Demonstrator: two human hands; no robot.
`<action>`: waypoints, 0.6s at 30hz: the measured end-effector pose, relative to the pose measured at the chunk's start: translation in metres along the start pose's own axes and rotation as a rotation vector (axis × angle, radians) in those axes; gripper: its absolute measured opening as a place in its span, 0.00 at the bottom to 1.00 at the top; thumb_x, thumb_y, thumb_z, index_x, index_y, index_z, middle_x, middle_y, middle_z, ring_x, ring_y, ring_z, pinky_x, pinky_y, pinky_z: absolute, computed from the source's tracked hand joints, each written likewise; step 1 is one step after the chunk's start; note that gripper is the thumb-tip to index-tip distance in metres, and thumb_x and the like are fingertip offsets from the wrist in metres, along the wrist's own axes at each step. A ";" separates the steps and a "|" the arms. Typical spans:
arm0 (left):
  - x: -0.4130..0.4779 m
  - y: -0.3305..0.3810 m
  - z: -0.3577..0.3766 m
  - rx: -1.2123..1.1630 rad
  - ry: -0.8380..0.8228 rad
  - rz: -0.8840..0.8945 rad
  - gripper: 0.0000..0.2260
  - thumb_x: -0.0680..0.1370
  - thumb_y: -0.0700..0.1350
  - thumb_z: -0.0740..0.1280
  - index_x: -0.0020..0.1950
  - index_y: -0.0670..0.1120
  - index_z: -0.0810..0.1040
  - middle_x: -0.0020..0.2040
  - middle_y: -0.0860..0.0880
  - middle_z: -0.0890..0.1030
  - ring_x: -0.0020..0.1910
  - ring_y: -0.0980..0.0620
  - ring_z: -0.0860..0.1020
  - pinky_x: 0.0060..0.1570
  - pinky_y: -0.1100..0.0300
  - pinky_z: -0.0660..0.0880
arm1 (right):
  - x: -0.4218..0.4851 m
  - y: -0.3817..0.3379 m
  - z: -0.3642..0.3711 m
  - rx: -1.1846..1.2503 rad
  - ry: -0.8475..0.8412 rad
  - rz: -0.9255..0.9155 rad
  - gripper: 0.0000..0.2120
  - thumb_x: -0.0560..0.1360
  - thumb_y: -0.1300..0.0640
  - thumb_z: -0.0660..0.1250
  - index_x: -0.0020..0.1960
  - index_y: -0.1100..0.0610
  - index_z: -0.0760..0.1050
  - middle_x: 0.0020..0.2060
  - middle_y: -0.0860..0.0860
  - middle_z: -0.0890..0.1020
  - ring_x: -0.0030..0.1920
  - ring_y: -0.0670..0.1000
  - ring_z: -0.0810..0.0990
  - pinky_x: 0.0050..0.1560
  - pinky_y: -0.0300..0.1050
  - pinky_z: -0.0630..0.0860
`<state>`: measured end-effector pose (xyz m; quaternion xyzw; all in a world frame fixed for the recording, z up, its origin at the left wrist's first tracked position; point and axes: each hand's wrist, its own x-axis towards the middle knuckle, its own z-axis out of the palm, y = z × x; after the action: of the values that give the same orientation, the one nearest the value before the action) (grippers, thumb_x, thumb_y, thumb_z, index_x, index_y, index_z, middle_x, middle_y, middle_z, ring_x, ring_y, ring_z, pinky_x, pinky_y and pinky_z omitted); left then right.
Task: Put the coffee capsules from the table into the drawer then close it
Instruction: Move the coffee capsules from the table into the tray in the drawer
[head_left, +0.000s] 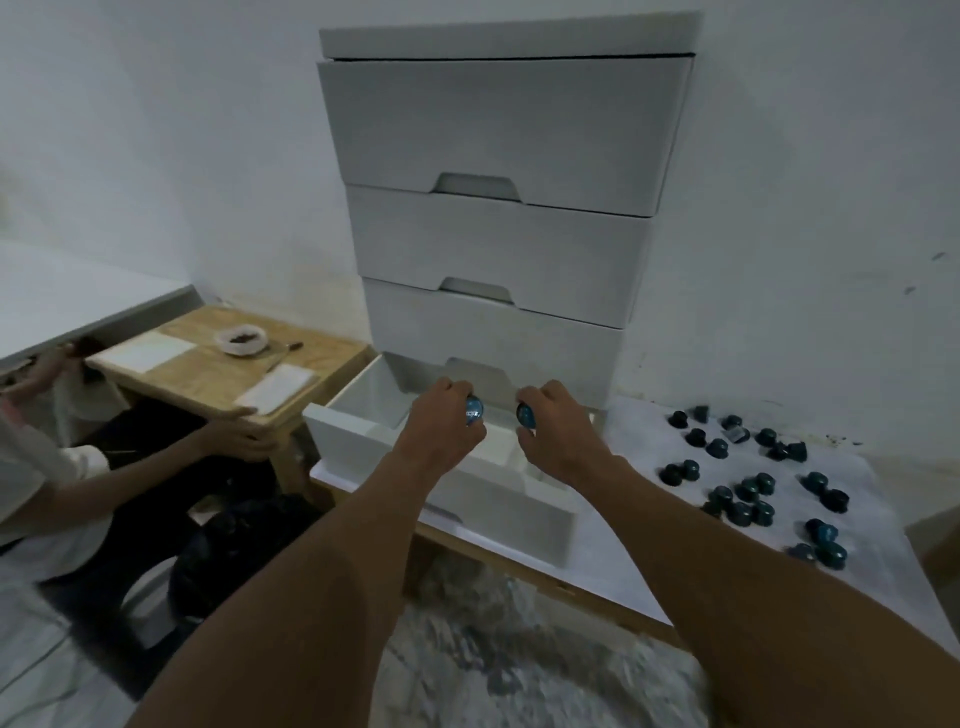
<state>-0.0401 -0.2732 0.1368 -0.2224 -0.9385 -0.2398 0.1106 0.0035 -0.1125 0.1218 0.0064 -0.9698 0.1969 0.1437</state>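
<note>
— Where are the hands?
— Both reach over the open drawer (353, 441), the lowest of four in a white drawer unit (498, 130). The left hand (441, 421) and the right hand (556, 431) are side by side, near each other but apart.

— Holding anything?
— One each. The left hand's fingers curl round a blue capsule (474, 410), whose shiny face is turned toward the camera. The right hand pinches a second capsule (525, 415) between thumb and fingertips. The two capsules are close together and not touching.

— Are they in the drawer?
— They are above its inside, toward the back, just below the handle cut-out of the drawer above. I cannot tell whether either touches the drawer floor, because the hands hide it.

— And the others?
— The loose capsules (753, 483) lie scattered on the white-covered bench (623, 561), to the right of the drawer. Some touch in small clusters and some lie apart. All are dark teal or blue.

— The drawer itself?
— It is pulled well out toward the camera and is white inside. It seems to have low dividers, but I cannot tell which compartment lies under the hands. The three drawers above it are shut.

— Anything else?
— At the left another person (47, 467) sits by a wooden bench (311, 358), one hand on its near edge. A small bowl (240, 340) and white sheets (145, 351) lie on it.
</note>
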 end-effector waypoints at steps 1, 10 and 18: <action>0.004 -0.013 -0.004 0.002 -0.011 0.006 0.14 0.73 0.46 0.68 0.57 0.43 0.76 0.52 0.44 0.78 0.48 0.47 0.77 0.46 0.61 0.68 | 0.008 -0.007 0.008 -0.005 -0.005 0.007 0.17 0.75 0.60 0.66 0.62 0.58 0.70 0.56 0.58 0.72 0.49 0.59 0.77 0.53 0.50 0.76; 0.046 -0.100 0.002 -0.031 -0.146 0.030 0.13 0.74 0.41 0.68 0.57 0.42 0.75 0.53 0.44 0.77 0.46 0.50 0.74 0.45 0.62 0.67 | 0.067 -0.033 0.075 -0.010 -0.071 0.083 0.14 0.72 0.65 0.66 0.58 0.60 0.72 0.53 0.58 0.73 0.46 0.58 0.76 0.48 0.51 0.75; 0.108 -0.135 0.048 -0.048 -0.349 -0.016 0.18 0.72 0.41 0.71 0.62 0.45 0.75 0.59 0.45 0.75 0.55 0.48 0.74 0.56 0.60 0.70 | 0.126 0.003 0.137 0.015 -0.164 0.164 0.13 0.71 0.65 0.67 0.55 0.59 0.74 0.53 0.57 0.77 0.50 0.58 0.76 0.48 0.45 0.70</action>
<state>-0.2036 -0.3163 0.0755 -0.2558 -0.9392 -0.2206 -0.0614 -0.1552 -0.1569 0.0352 -0.0555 -0.9741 0.2142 0.0472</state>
